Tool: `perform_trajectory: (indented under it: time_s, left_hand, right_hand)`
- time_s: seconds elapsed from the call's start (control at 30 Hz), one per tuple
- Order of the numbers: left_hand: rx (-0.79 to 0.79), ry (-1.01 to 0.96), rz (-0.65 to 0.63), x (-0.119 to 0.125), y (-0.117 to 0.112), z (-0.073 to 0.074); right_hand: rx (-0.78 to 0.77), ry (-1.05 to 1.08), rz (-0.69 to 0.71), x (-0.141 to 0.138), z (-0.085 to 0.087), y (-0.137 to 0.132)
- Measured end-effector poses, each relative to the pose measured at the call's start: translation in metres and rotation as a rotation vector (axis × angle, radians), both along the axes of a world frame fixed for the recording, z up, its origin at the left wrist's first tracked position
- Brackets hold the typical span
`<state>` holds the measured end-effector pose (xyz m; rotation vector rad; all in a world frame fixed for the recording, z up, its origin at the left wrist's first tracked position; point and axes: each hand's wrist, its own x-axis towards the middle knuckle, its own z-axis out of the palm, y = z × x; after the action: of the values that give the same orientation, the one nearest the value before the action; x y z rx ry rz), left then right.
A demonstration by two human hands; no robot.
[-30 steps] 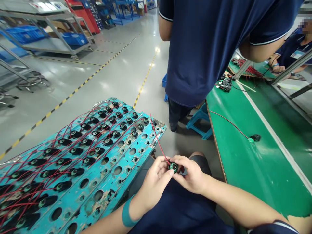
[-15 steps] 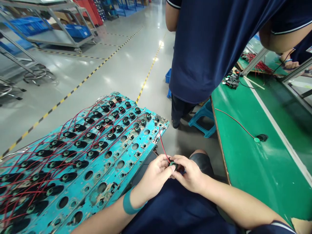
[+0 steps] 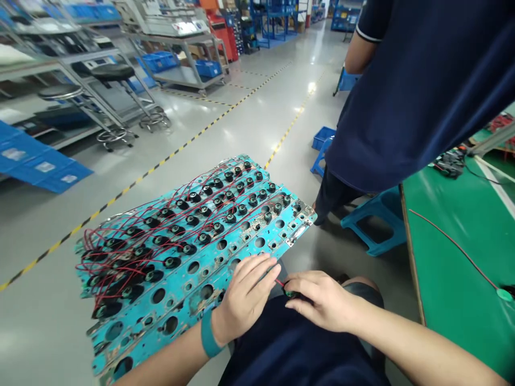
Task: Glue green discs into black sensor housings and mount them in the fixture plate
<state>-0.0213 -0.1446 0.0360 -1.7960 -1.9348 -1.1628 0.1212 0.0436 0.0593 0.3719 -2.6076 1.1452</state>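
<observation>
My right hand (image 3: pixel 322 300) is closed around a small black round part with a greenish face (image 3: pixel 291 293), held just above my lap. From this part a short stretch of red wire (image 3: pixel 280 282) runs toward my left fingertips; the rest is hidden. My left hand (image 3: pixel 247 295), with a teal band on the wrist, has its fingers stretched out beside the wire, over the near edge of a turquoise plate (image 3: pixel 183 297). Whether its fingers touch the wire is unclear. Rows of similar black parts (image 3: pixel 192 220) with red wires sit in the plate, whose nearer rows show bare holes.
To the right is a green-topped table (image 3: pixel 442 268) with another red-wired part (image 3: pixel 504 294). A person in dark blue (image 3: pixel 402 107) stands close ahead, near a blue stool (image 3: pixel 376 222). Carts (image 3: pixel 185 59) and round stools (image 3: pixel 112 72) stand at the left.
My view has swung left. My left hand has let go of the round part and straightened its fingers, while my right hand keeps it. The wire's upper end is now hidden.
</observation>
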Motion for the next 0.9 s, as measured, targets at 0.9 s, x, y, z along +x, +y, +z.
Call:
perform_trajectory:
  time_s: [0.9]
  left_hand:
    - [-0.509,0.101,0.592,-0.156,0.014,-0.122]
  right_hand:
    - [0.221,-0.102,-0.354,-0.203,-0.17,0.005]
